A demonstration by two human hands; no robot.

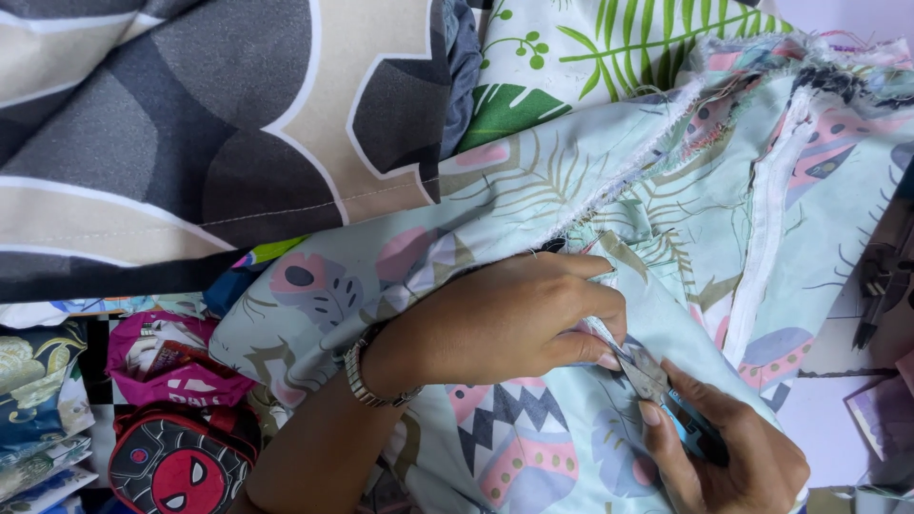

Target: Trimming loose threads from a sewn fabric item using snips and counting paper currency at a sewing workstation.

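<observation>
The person's left hand (505,319) lies on a pale mint printed fabric (400,257) patterned with pink feathers and zigzag shapes, its fingers (595,343) pinched together on a small fold of the cloth near a raw, frayed seam (619,181). The right hand (728,447) comes in from the lower right, closed around a small thread snipper with a blue handle (690,428); its short metal blades (645,373) meet the cloth just beside the left thumb tip. A metal bracelet (360,373) sits at the left wrist.

The mint fabric drapes across the middle and right of the view, partly over a grey, beige and black printed cloth (190,143) at upper left and a white cloth with green leaves (590,48) at the top. At lower left lie a magenta bag (167,366) and a red and black pouch with a mask face (176,471). Dark metal parts (881,286) show at the right edge; what they are cannot be told.

The fabric looks thin, light and limp, likely to slide and bunch unless held taut, and its frayed edge would shed threads. Pinching it close to the seam, right beside the blades, seems the steadiest hold. The snipper is small and rigid, best gripped by its handle.
</observation>
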